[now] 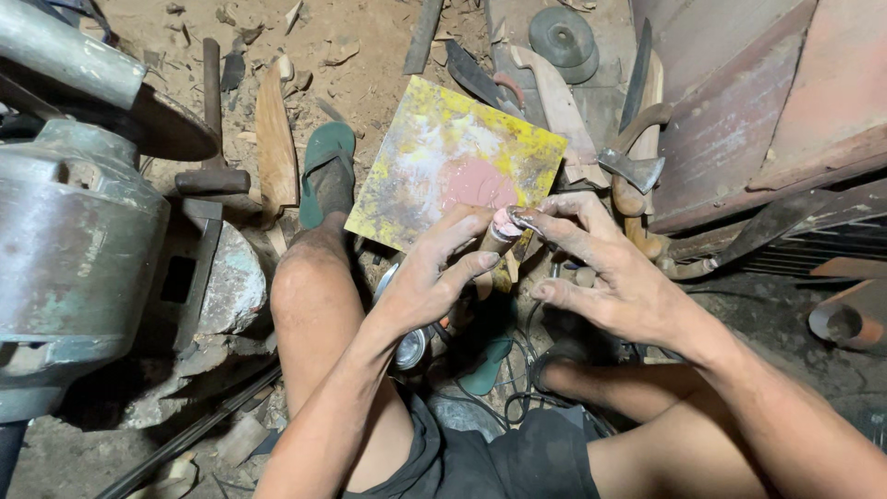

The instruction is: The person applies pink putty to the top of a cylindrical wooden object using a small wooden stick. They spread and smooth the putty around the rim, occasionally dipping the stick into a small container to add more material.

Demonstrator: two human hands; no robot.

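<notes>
My left hand grips a short wooden handle-like piece whose top end is coated with pink paste. My right hand hovers over it, thumb and forefinger pinching at the pink tip. Just beyond both hands lies a square tile smeared yellow, with a pink patch of paste near its middle. I sit on the ground with my knees apart, my left foot in a green sandal.
A large grey motor with a grinding wheel stands at the left. A hammer, a wooden blank, a small axe, blades and a grinding disc lie scattered on the dirt floor. Rusty metal sheets lean at the right.
</notes>
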